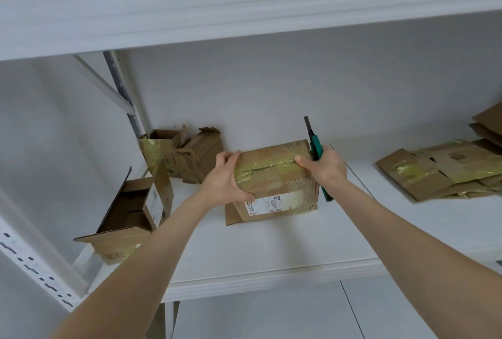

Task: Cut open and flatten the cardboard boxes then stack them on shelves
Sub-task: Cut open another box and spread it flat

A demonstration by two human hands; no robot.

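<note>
cardboard box gripped between left hand and right hand.

Left hand and right hand are bare, forearms too.

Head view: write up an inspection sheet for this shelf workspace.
Surface: white shelf, boxes resting on it.
Job's things: taped box at centre; flattened boxes piled at right; open box at left; torn boxes at back.
Clutter: nothing seen.
Grippers: left hand grips the taped box; right hand holds a green utility knife, blade out, thumb on the box.
Cables: nothing seen.
Surroundings: upper shelf above, slotted upright at left, white wall behind.
</note>
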